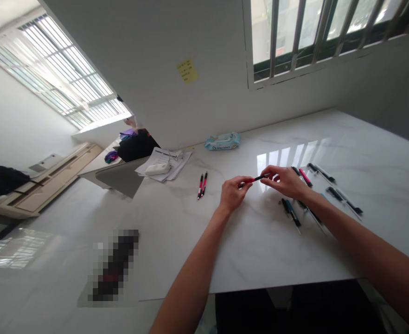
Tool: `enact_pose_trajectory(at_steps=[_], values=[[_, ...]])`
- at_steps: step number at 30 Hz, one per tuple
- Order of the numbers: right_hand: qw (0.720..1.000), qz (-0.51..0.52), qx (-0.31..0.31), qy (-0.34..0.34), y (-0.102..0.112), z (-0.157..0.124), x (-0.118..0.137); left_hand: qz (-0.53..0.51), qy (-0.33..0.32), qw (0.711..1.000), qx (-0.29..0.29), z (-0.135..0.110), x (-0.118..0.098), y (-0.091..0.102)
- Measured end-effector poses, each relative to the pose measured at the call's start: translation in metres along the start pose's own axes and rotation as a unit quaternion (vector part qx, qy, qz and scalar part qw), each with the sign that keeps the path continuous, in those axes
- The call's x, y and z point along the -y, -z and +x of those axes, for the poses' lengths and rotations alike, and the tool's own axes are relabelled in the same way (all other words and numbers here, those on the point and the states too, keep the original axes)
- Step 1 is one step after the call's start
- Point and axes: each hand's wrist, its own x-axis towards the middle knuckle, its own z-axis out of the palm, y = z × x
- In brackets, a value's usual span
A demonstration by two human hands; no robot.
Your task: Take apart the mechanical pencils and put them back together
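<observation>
My left hand [233, 193] and my right hand [284, 181] meet above the white marble table [260, 260], both holding a slim black pen with a pink section [255, 179] by its opposite ends. To the left of my left hand, a pair of black-and-pink pens [202, 185] lies side by side on the marble. Just beyond my right hand, several more pens lie in a loose group, including a black-and-teal pen [291, 212] and a black-and-pink pen [305, 177].
A blue packet of wipes [221, 141] lies at the table's far edge. Left of it are papers [164, 165] under a white adapter [157, 169], with a black bag [137, 146] beyond. A pixelated patch [114, 266] covers part of the near left.
</observation>
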Motion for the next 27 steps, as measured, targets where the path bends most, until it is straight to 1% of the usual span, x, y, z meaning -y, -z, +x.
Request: enact_pose_trajectory(at_steps=[4,10,13,16,18,22,24,26,27], values=[[1.000,0.002,0.007,0.004,0.002,0.004,-0.003,0.003,-0.020,1.000,-0.019,0.003,0.002,0.001],[0.999,-0.043,0.022,0.007,0.003,0.005,0.003,0.049,-0.051,0.997,-0.011,0.007,0.003,0.005],[0.998,-0.044,0.032,0.006,0.003,0.005,0.006,0.057,-0.064,0.996,0.000,0.008,0.002,0.011],[0.999,-0.015,0.041,0.006,0.003,0.005,0.008,0.012,-0.064,0.998,0.021,0.008,-0.001,0.016],[0.999,0.007,0.041,0.011,0.003,0.006,0.009,-0.035,-0.058,0.998,0.019,0.008,-0.004,0.018],[0.999,0.021,0.043,0.023,-0.002,0.005,0.011,-0.133,-0.030,0.990,-0.032,0.007,-0.008,0.016],[0.999,0.014,0.038,0.028,-0.005,0.004,0.011,-0.171,-0.018,0.984,-0.044,0.008,-0.009,0.013],[0.999,-0.001,0.033,0.034,-0.009,0.003,0.011,-0.169,-0.018,0.984,-0.045,0.008,-0.008,0.011],[0.999,-0.014,0.025,0.035,-0.011,0.003,0.011,-0.150,-0.019,0.987,-0.060,0.008,-0.006,0.010]])
